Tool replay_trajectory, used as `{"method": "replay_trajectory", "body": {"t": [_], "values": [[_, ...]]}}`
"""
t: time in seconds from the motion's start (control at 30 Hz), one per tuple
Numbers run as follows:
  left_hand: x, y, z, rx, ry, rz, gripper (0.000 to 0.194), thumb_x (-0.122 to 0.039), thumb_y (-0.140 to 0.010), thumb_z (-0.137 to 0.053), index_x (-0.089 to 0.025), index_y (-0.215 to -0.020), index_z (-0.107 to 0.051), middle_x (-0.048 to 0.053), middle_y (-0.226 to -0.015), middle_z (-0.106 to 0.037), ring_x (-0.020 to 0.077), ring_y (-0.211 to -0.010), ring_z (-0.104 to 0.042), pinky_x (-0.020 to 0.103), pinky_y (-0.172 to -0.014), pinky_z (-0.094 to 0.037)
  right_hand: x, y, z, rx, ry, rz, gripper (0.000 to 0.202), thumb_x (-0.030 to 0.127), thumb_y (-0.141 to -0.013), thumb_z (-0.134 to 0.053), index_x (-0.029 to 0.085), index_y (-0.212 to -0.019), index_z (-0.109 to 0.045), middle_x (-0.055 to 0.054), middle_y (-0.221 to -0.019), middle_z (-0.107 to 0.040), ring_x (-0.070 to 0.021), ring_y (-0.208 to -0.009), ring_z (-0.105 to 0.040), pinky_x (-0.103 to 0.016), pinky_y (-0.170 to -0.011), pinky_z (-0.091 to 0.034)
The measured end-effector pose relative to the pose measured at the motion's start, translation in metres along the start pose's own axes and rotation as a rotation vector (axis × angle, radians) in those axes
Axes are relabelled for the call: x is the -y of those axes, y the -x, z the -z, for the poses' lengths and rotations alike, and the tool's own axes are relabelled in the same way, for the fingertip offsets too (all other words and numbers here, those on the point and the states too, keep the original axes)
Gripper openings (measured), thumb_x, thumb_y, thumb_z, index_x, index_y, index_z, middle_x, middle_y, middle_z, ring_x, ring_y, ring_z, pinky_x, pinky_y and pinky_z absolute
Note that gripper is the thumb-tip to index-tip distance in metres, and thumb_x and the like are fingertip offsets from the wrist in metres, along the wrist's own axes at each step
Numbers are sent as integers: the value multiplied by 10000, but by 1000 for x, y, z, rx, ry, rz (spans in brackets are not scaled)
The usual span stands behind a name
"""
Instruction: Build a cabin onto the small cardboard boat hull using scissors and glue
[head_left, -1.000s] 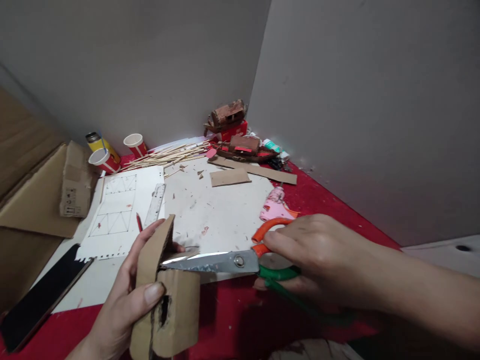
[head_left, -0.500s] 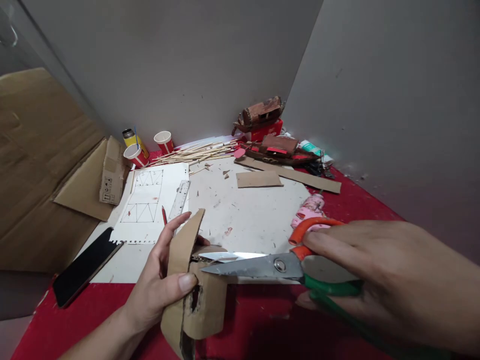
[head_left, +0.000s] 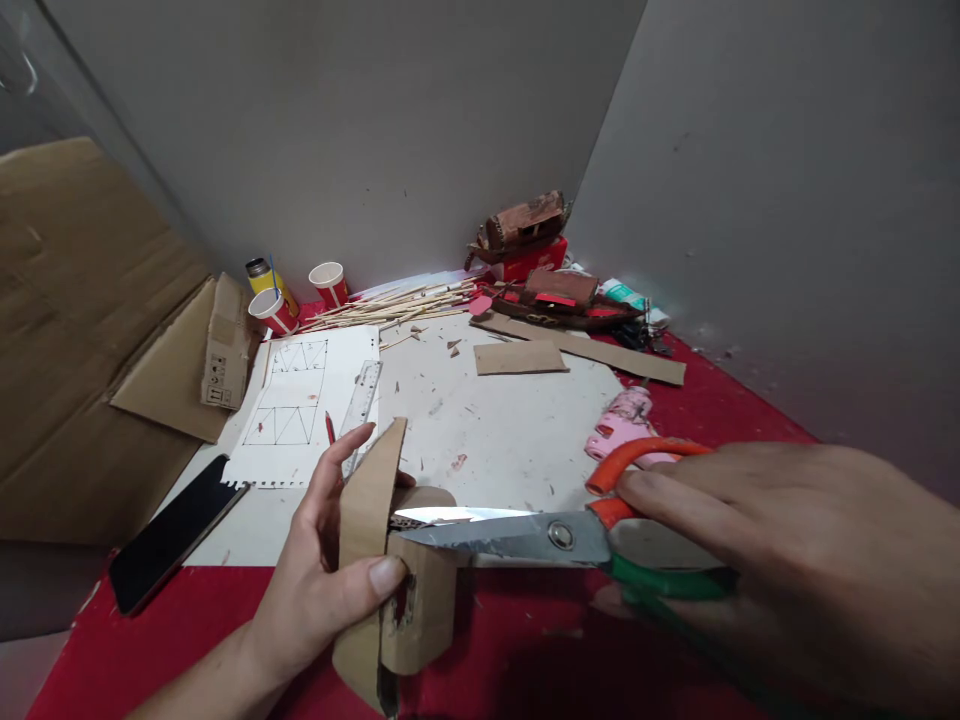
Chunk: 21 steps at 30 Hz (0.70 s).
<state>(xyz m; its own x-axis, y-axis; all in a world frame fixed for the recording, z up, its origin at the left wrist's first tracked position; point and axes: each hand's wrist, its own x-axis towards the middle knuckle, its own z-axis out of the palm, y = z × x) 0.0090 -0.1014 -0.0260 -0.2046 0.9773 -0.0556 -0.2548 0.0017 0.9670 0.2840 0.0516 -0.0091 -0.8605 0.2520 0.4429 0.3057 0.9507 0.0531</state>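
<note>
The left hand (head_left: pixel 315 580) holds the cardboard (head_left: pixel 429 605), its long way running from twelve to six o'clock; the right hand (head_left: pixel 780 545), farther off, holds scissors (head_left: pixel 561 536) pointing to nine o'clock, at the cardboard.

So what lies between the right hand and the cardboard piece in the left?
The scissors, held by the right hand, with their blades at the cardboard piece; the head view shows this.

A red table (head_left: pixel 187 625) carries a large white sheet (head_left: pixel 510 430) flecked with scraps (head_left: pixel 454 349); a black phone (head_left: pixel 174 532) lies across the sheet's left edge; two paper cups (head_left: pixel 331 290) and a yellow bottle (head_left: pixel 286 293) stand at the back; the nearer model boat (head_left: pixel 561 290) seems to rest there too, its base partly hidden.
</note>
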Motion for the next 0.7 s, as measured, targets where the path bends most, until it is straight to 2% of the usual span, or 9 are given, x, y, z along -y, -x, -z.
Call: {"method": "replay_trajectory", "body": {"t": [0.1,0.27,0.4,0.57,0.7], "values": [[-2,-1,-2,-26,-43,6,899,-334,-682,-862,-304,-1472,-434,72,-1170,-698,267,-1034,-716,302,-843,-591,0,-1,1,-12,-12,6,103,245,-858,-502,280,-768,-467,50,-546,-543,-196,-434,-514,-364,-465,-284],[-3,-2,-2,-19,-53,7,878,-346,-695,-852,-295,-1468,-439,88,-1181,-705,287,-1059,-710,326,-860,-586,0,-1,3,46,-12,24,119,196,-821,-530,274,-756,-467,44,-538,-538,-196,-425,-507,-362,-474,-259],[-4,1,-3,-18,-58,0,904,-344,-683,-865,-309,-1472,-425,82,-1146,-727,282,-999,-725,332,-833,-587,0,-1,7,63,0,17,128,201,-795,-555,280,-758,-461,28,-549,-553,-214,-437,-521,-366,-472,-269],[-7,5,-7,-107,-83,16,979,-370,-649,-894,-315,-1492,-400,76,-1134,-724,278,-971,-726,313,-797,-583,-1,-3,15,107,28,19,134,201,-773,-605,279,-767,-497,10,-575,-593,-218,-454,-541,-360,-453,-247],[-7,5,-4,-58,-119,-18,950,-352,-682,-871,-323,-1498,-386,73,-1148,-725,267,-933,-727,325,-784,-584,-3,-2,13,113,10,18,102,229,-780,-626,274,-802,-538,22,-563,-581,-215,-445,-535,-364,-451,-233]]}}
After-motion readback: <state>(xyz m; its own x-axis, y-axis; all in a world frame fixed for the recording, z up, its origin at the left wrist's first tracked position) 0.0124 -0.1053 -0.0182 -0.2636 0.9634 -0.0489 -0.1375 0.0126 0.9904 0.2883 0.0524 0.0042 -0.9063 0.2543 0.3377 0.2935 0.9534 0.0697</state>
